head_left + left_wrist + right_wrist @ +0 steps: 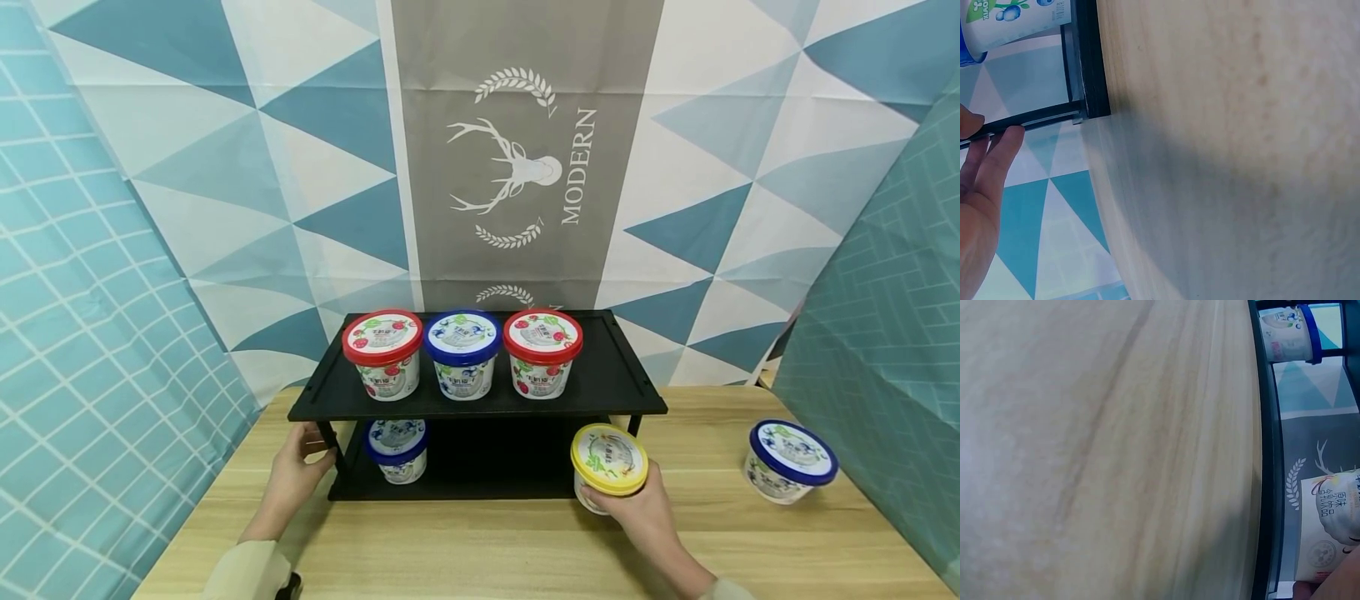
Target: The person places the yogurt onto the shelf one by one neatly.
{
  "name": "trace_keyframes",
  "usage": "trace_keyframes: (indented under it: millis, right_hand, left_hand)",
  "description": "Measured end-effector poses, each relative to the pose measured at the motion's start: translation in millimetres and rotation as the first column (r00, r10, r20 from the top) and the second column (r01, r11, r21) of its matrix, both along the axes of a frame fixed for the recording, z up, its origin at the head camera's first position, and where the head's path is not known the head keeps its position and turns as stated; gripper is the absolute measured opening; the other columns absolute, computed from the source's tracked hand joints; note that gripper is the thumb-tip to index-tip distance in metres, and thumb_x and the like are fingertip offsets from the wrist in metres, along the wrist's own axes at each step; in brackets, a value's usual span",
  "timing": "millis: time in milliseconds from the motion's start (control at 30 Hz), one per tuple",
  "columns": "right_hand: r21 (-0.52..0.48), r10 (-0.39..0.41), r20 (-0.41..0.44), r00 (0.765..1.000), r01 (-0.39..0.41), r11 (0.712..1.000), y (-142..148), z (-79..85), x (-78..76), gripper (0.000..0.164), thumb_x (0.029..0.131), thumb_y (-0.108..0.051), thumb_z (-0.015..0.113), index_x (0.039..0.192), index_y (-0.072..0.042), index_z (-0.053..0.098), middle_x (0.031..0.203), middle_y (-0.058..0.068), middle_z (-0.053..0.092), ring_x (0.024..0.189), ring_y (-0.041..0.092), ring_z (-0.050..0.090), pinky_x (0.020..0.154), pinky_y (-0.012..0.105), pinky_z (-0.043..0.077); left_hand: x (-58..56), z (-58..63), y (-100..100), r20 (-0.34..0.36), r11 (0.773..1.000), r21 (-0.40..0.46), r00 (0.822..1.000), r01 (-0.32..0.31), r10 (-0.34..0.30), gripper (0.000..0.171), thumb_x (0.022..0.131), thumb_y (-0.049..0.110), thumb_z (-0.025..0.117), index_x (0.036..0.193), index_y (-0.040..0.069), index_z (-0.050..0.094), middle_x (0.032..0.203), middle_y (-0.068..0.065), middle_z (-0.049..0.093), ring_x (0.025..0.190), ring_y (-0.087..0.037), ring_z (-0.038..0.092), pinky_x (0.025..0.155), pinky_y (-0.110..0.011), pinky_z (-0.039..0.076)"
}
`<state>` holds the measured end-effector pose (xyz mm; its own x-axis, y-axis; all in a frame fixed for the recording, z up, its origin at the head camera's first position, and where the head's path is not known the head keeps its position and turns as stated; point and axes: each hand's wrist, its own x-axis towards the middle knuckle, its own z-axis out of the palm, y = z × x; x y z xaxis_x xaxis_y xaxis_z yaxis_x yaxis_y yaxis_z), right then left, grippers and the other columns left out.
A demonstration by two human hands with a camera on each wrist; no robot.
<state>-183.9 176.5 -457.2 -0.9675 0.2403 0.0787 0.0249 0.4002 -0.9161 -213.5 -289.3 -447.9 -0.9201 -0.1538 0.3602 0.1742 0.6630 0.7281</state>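
Note:
A black two-tier rack [480, 408] stands on the table. My left hand [291, 477] pinches its left post, thumb on one side and fingers on the other; the left wrist view shows this grip on the thin black bar [1047, 114]. In my right hand [647, 515] is a tub with a yellow lid [609, 460], held by its side at the right front of the lower shelf [495, 471]. The white wall of this tub [1322, 544] shows close to the rack's edge in the right wrist view. A blue-lidded tub [397, 450] sits at the left of the lower shelf.
On the top shelf stand a red-lidded tub [382, 354], a blue-lidded tub [462, 354] and another red-lidded tub [543, 352] in a row. One more blue-lidded tub [789, 461] rests on the wooden table [465, 550] at the right. Patterned cloth [315, 167] hangs behind.

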Motion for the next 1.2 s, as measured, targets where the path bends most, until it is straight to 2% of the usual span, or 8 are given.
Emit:
trace_keyframes:
  millis: [200,267,467,600,733,833,1000,1200]
  right_hand:
    - [-0.004,-0.004,0.001,1.0,0.004,1.0,-4,0.9,-0.4,0.099,0.058,-0.032,0.089,0.134,-0.005,0.032,0.125,0.011,0.051,0.114,0.025,0.052,0.092,0.031,0.043]
    - [-0.006,-0.001,0.001,1.0,0.001,1.0,-5,0.8,-0.5,0.099,0.058,-0.032,0.089,0.134,-0.005,0.032,0.126,0.012,0.051,0.115,0.026,0.052,0.092,0.032,0.043]
    - [-0.013,0.006,-0.019,1.0,-0.006,1.0,-8,-0.4,-2.6,0.099,0.057,-0.03,0.09,0.134,-0.007,0.032,0.125,0.01,0.052,0.114,0.025,0.052,0.094,0.034,0.043]
    - [-0.019,0.008,-0.025,1.0,-0.009,1.0,-10,-1.2,-4.1,0.1,0.057,-0.029,0.09,0.135,-0.007,0.031,0.126,0.01,0.051,0.115,0.025,0.051,0.095,0.036,0.042]
    - [-0.033,0.022,-0.06,0.998,-0.024,0.999,-10,-2.8,-7.3,0.094,0.056,-0.027,0.091,0.132,-0.012,0.038,0.122,0.004,0.055,0.109,0.014,0.054,0.092,0.028,0.044]
    - [-0.031,0.03,-0.077,0.997,-0.032,0.999,-12,-3.4,-8.6,0.092,0.055,-0.026,0.091,0.13,-0.013,0.04,0.12,0.003,0.057,0.107,0.012,0.054,0.09,0.026,0.045]
    - [-0.01,0.003,-0.042,0.999,-0.003,1.0,-15,-2.3,-8.6,0.097,0.057,-0.031,0.09,0.132,-0.006,0.033,0.123,0.01,0.053,0.112,0.024,0.053,0.093,0.035,0.043]
    - [-0.021,0.003,-0.039,0.999,-0.004,1.0,-20,-3.3,-10.4,0.1,0.057,-0.032,0.09,0.134,-0.005,0.032,0.125,0.012,0.052,0.114,0.028,0.053,0.095,0.04,0.042]
  left_hand:
    - [0.4,0.5,0,-0.005,1.0,0.017,1.0,0.006,-0.006,0.039,0.084,-0.003,0.061,0.119,0.006,0.045,0.112,-0.016,0.059,0.091,0.002,0.055,0.087,-0.04,0.052]
    - [0.3,0.4,1,-0.015,1.0,0.013,1.0,0.004,-0.004,0.038,0.084,-0.003,0.062,0.118,0.006,0.045,0.111,-0.016,0.059,0.092,-0.001,0.058,0.086,-0.039,0.052]
    - [-0.2,0.0,2,-0.047,1.0,0.005,0.999,0.012,-0.012,0.037,0.083,-0.007,0.061,0.115,0.002,0.045,0.111,-0.018,0.059,0.098,-0.033,0.062,0.086,-0.043,0.052]
    - [0.0,-0.6,1,-0.043,1.0,-0.002,0.999,0.009,-0.009,0.037,0.083,-0.006,0.062,0.115,0.003,0.045,0.111,-0.018,0.059,0.098,-0.033,0.062,0.086,-0.043,0.052]
    - [0.4,-0.5,1,-0.057,1.0,0.011,0.998,0.019,-0.018,0.039,0.083,-0.005,0.063,0.116,0.002,0.045,0.11,-0.02,0.059,0.097,-0.033,0.062,0.085,-0.043,0.052]
    - [0.6,-0.3,1,-0.051,1.0,0.012,0.999,0.018,-0.017,0.039,0.083,-0.005,0.063,0.116,0.002,0.045,0.11,-0.02,0.06,0.096,-0.032,0.062,0.084,-0.04,0.053]
    - [0.2,-0.2,0,-0.029,1.0,0.0,1.0,0.003,-0.003,0.038,0.083,-0.004,0.063,0.115,0.005,0.045,0.109,-0.018,0.06,0.096,-0.027,0.063,0.082,-0.032,0.053]
    - [0.6,0.7,1,-0.044,1.0,0.018,0.999,0.019,-0.019,0.038,0.083,-0.006,0.062,0.115,0.003,0.044,0.109,-0.02,0.059,0.097,-0.032,0.062,0.083,-0.036,0.052]
